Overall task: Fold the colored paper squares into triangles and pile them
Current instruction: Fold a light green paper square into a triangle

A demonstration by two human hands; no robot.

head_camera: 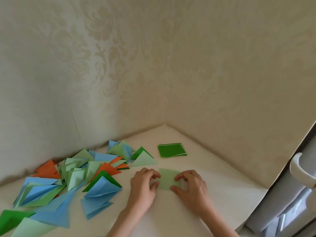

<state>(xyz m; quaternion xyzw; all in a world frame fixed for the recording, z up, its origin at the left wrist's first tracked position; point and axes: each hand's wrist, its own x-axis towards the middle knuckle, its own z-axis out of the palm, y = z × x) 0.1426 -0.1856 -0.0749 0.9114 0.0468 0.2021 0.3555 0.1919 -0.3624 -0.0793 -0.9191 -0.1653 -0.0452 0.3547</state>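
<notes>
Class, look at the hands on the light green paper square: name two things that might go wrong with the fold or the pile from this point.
1. The left hand and right hand pinch the light green paper square at opposite edges; if corners meet unevenly, the triangle may come out crooked.
2. The folded paper triangles lie scattered and springing open, not piled, so one more could slide off or get lost among them.

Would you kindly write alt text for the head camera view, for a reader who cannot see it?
Both hands, left hand and right hand, pinch a light green paper square flat on a white table. Beyond it lies a stack of dark green squares; to the left sprawls a pile of folded triangles, blue, green and orange.
</notes>
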